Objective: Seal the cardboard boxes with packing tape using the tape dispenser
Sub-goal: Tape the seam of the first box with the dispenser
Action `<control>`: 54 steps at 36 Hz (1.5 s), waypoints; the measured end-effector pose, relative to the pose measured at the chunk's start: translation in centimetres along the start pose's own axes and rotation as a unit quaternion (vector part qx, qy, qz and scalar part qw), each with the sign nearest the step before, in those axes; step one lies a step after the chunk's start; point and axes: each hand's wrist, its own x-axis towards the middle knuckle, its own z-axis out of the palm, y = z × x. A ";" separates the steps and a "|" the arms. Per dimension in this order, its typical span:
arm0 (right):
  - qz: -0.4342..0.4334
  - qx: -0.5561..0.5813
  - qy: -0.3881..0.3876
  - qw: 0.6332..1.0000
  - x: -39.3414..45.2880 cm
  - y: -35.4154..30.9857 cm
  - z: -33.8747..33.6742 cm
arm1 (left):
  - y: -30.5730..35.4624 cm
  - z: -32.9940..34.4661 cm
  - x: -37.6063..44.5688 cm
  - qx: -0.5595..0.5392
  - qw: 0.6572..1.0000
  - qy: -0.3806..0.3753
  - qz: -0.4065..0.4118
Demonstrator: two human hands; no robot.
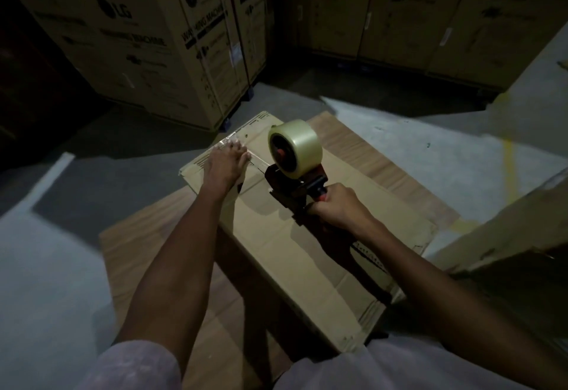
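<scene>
The left hand pressed flat, fingers straight, on the tape at the far end of the cardboard box (lying on the floor); the right hand gripped the tape dispenser on the box top.

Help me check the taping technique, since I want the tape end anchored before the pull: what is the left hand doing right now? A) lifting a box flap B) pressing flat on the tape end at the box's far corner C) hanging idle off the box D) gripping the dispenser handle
B: the left hand lies flat, fingers straight, on the clear tape strip at the far end of the cardboard box, while the right hand grips the tape dispenser.
</scene>
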 end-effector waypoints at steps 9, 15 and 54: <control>0.036 0.055 0.017 0.998 0.6 0.5 -0.5 | 2.1 -1.3 -1.1 -0.028 0.998 0.027 -0.041; 0.061 0.107 0.006 0.992 0.6 0.4 -0.5 | 4.8 -0.9 -2.2 -0.032 0.998 -0.026 -0.052; 0.001 -0.048 0.032 0.998 -4.6 1.9 -0.1 | 5.9 -1.2 -3.8 -0.023 0.999 -0.027 0.015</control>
